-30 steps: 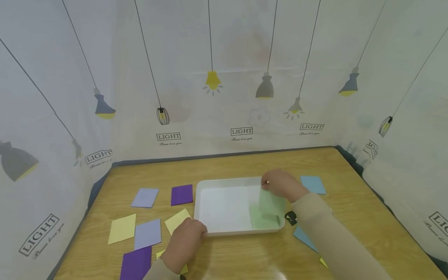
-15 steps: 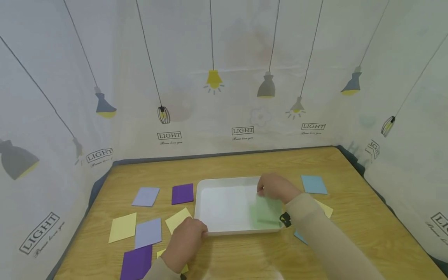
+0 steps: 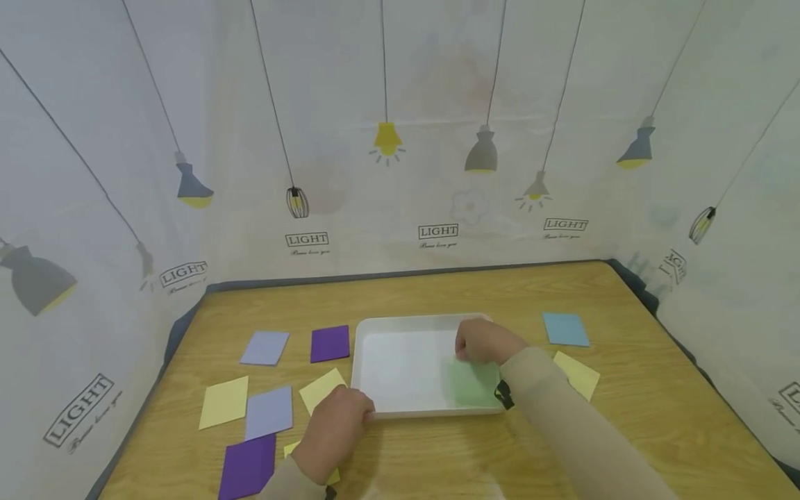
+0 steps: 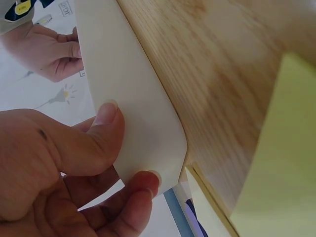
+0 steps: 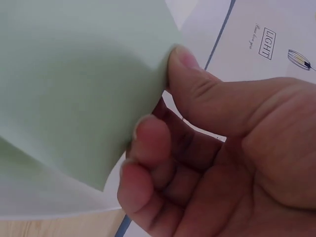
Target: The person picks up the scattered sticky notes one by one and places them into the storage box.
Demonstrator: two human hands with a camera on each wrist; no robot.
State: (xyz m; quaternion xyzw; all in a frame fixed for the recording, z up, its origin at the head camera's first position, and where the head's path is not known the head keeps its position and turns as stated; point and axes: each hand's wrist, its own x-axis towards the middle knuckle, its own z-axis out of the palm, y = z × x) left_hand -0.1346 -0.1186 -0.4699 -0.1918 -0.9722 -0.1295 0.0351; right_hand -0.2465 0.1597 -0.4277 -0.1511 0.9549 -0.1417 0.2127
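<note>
A white tray point(image 3: 400, 368) sits on the wooden table. At its near left corner my left hand point(image 3: 337, 423) grips the wall; the left wrist view has the thumb on the outside of the tray wall point(image 4: 128, 89) and fingertips around its corner. Over the tray's right part, my right hand point(image 3: 487, 342) pinches a light green square sheet of paper point(image 5: 84, 89) by its edge between thumb and fingers. Beneath it a second green sheet point(image 5: 17, 160) shows partly at the lower left of the right wrist view. The right forearm covers part of the tray's right end.
Left of the tray lie purple point(image 3: 330, 344), lavender point(image 3: 264, 348) and yellow sheets point(image 3: 223, 403), some touching. A blue sheet point(image 3: 566, 329) and a yellow sheet point(image 3: 578, 375) lie to the right. A printed curtain point(image 3: 400, 180) encloses the table's back and sides.
My right hand has lowered the green sheet and shifted slightly left, so it now overlies the other green sheet in the tray. The left hand has kept its grip on the corner.
</note>
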